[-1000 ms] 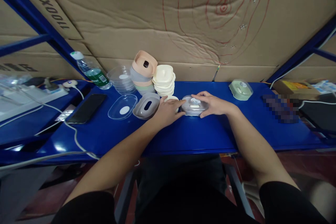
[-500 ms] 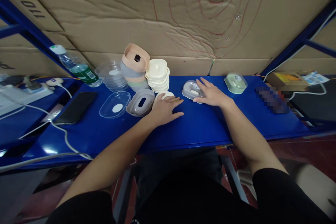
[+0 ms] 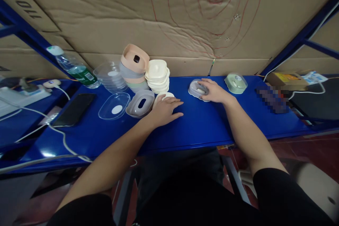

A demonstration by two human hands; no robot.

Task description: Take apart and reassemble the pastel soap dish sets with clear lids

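Observation:
My right hand [image 3: 214, 91] has its fingers curled over the right side of a small grey box with a clear lid [image 3: 195, 88], which sits on the blue table. With fingers outstretched, my left hand [image 3: 166, 111] lies over a cream plastic piece [image 3: 165, 96] and covers most of it; I cannot tell whether it touches. Just left of that hand stands an open grey shell with an oval slot [image 3: 137, 107]. Beside the shell lies a clear lid with a white round label [image 3: 107, 109]. A stack of cream pieces [image 3: 157, 70] rises behind.
Peach, grey and green shells [image 3: 129, 60] are stacked at the back, next to nested clear lids [image 3: 109, 79]. A water bottle [image 3: 79, 72] and a black phone [image 3: 75, 109] are at left. Farther right sits a green lidded box [image 3: 235, 83]. Cardboard [image 3: 111, 14] backs the table.
The grey box has slid right and away from my left hand, with my right hand on it. My left hand has come off the box and stays near the cream piece. The view has shifted.

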